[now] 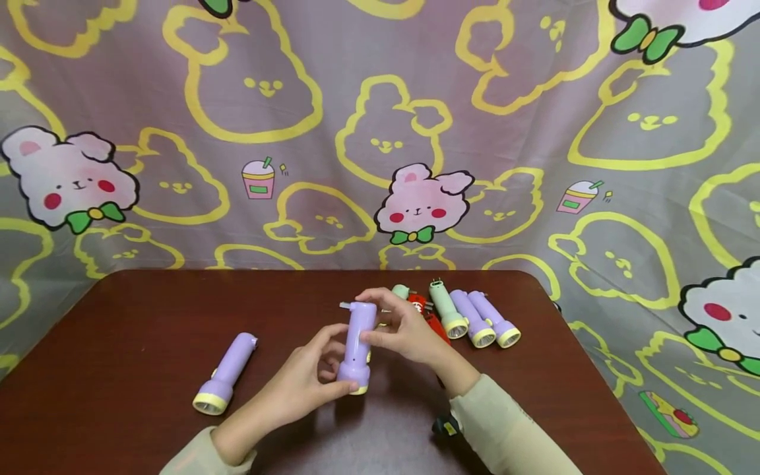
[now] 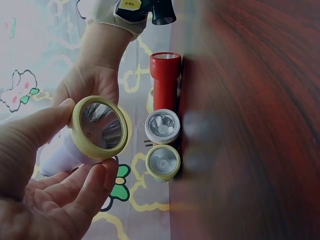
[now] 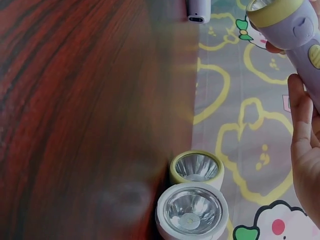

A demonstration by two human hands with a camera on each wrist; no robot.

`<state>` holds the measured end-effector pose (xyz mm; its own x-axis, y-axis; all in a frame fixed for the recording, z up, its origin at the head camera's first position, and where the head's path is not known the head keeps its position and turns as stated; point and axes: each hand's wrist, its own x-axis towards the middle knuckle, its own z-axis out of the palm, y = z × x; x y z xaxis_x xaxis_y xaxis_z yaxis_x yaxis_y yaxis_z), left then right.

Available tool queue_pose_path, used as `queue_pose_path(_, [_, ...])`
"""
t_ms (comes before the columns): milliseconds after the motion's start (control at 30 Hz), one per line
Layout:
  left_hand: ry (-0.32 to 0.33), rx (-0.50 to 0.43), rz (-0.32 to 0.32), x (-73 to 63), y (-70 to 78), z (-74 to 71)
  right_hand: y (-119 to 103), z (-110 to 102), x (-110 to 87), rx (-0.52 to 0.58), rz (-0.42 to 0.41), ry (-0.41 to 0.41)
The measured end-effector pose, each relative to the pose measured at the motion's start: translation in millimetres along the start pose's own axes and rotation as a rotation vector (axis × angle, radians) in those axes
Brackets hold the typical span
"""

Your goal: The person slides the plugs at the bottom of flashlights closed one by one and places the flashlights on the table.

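While left fingers (image 1: pixel 325 336) pinch a purple flashlight (image 1: pixel 357 340) low down, right fingers (image 1: pixel 384 299) pinch it higher.

No words or numbers can be read for sure. A small yellow sticker (image 2: pixel 131 4) sits on the black wrist camera (image 2: pixel 162 12) — it has tiny dark marks on it, but they are too small and blurry to read. On the red flashlight (image 1: pixel 421 299) there is a round white sign (image 1: pixel 417 307) — its shape is too fuzzy to make out. The drink cups (image 1: pixel 258 179) printed on the curtain (image 1: pixel 332 39) have little green labels (image 1: pixel 258 189).
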<state>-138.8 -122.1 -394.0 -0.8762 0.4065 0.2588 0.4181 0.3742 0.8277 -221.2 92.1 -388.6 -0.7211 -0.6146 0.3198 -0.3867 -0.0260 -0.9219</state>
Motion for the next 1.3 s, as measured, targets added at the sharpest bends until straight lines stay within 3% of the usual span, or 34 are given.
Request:
queue_pose_path(267, [-0.029, -0.019, -0.009, -2.4, -2.8, 1.2, 3.3, -0.2, -2.7, 0.022, 0.019, -0.01])
queue_pose_path(500, [-0.046, -0.037, 0.02, -4.1, -3.3, 1.8, 2.2, -1.3, -3.2, 0.025, 0.023, -0.032])
queue_pose_path(800, [-0.014, -0.045, 0.036, -5.5, -2.4, 4.0, 1.5, -0.6, -2.2, 0.013, 0.0, -0.024])
queue_pose_path(1300, [-0.006, -0.003, 0.046, -1.7, -2.7, 1.0, 2.5, 2.3, -3.1, 0.047, -0.048, 0.059])
